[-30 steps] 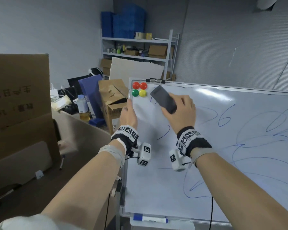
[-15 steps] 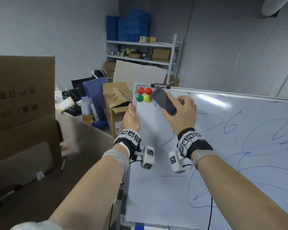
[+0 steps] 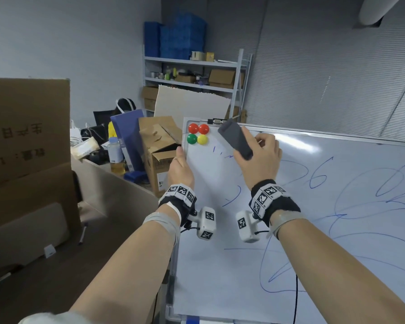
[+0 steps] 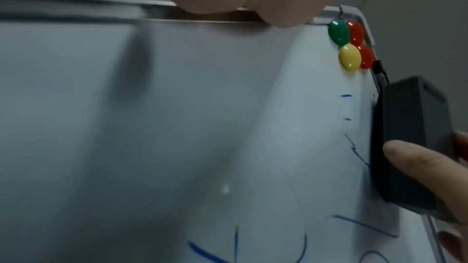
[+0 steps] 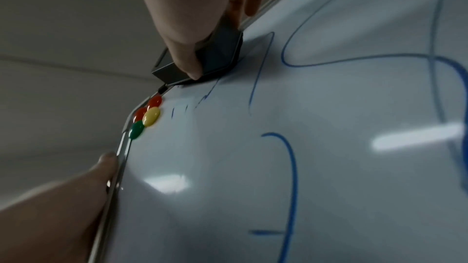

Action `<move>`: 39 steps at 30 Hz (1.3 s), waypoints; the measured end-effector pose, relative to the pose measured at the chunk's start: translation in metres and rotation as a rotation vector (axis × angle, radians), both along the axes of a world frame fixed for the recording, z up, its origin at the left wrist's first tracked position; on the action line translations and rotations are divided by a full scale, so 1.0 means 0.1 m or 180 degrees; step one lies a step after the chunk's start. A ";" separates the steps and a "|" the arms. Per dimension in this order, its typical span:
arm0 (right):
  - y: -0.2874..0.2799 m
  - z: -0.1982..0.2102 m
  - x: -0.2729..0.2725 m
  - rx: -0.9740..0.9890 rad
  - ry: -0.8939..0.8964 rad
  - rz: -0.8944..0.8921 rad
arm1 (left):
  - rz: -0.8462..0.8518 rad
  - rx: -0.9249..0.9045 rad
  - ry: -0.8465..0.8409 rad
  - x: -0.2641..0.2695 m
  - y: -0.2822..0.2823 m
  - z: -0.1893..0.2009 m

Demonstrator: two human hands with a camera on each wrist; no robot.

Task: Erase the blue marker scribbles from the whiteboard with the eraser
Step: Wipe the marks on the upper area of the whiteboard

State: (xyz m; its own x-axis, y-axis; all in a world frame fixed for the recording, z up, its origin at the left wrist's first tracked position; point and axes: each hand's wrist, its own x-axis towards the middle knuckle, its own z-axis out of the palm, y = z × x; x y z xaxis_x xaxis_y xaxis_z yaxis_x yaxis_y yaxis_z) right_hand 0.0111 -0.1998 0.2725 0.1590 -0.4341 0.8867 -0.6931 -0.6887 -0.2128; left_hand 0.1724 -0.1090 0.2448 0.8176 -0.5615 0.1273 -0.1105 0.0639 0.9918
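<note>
A dark grey eraser [image 3: 235, 138] is pressed against the whiteboard [image 3: 220, 265] near its top-left corner, held by my right hand [image 3: 258, 157]. The right wrist view shows that hand's thumb and fingers curled round the eraser [image 5: 217, 57]. My left hand [image 3: 180, 167] grips the board's left frame edge, thumb on the front. Blue scribbles [image 3: 369, 202] loop over the middle and right of the board, with short blue marks [image 3: 221, 152] just left of the eraser [image 4: 410, 141].
Red, green and yellow magnets [image 3: 198, 136] cluster in the board's top-left corner. A blue marker [image 3: 193, 321] lies on the bottom tray. Open cardboard boxes [image 3: 159, 146], a bottle [image 3: 115, 155] and a metal shelf [image 3: 192, 66] stand behind and left of the board.
My right hand has slid the eraser up and slightly right, toward the board's top edge. Blue marks under its path have thinned. The left hand keeps its grip on the frame.
</note>
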 end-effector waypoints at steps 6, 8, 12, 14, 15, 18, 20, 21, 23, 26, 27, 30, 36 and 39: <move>0.02 0.10 0.04 -0.0271 0.0271 0.0027 | -0.0002 -0.0001 0.0054 0.03 0.01 0.00; 0.01 0.16 0.05 -0.0366 0.0426 -0.0076 | -0.0001 0.0051 0.0030 0.02 0.00 -0.01; 0.02 0.12 0.03 -0.0284 0.0586 0.0137 | 0.0032 0.0072 0.0017 0.02 -0.02 -0.03; 0.03 0.05 0.01 -0.0255 0.0648 0.0193 | 0.0043 0.0071 -0.0001 0.01 -0.02 -0.02; 0.03 0.02 0.00 -0.0243 0.0613 0.0137 | 0.0043 0.0066 -0.0002 0.01 -0.01 -0.01; 0.04 0.00 -0.02 -0.0083 0.0229 -0.0031 | 0.0022 0.0046 0.0004 -0.01 -0.01 -0.02; 0.05 -0.06 -0.03 -0.0017 0.0300 0.0131 | 0.0048 0.0042 0.0022 0.01 -0.01 -0.03; 0.06 -0.12 -0.03 -0.0014 0.0461 0.0265 | 0.0063 0.0049 0.0012 0.02 -0.02 -0.03; 0.09 -0.22 -0.04 -0.0028 0.0716 0.0442 | 0.0082 0.0053 -0.0004 0.04 -0.02 -0.03; 0.08 -0.26 -0.08 -0.0081 0.0682 0.0392 | 0.0062 0.0092 -0.0056 0.03 -0.01 -0.03; 0.06 -0.25 -0.11 -0.0073 0.0555 0.0272 | 0.0047 0.0097 -0.0077 0.01 0.00 -0.02; 0.00 -0.20 -0.22 0.0141 -0.0209 -0.0080 | -0.0003 0.0060 -0.0033 -0.04 0.00 -0.02; 0.19 -0.50 -0.13 0.0131 0.0616 0.0549 | 0.0062 0.0013 0.0053 0.04 -0.01 -0.03; 0.20 -0.46 -0.12 0.0004 0.0606 0.0342 | 0.0058 0.0048 -0.0046 0.03 0.01 -0.04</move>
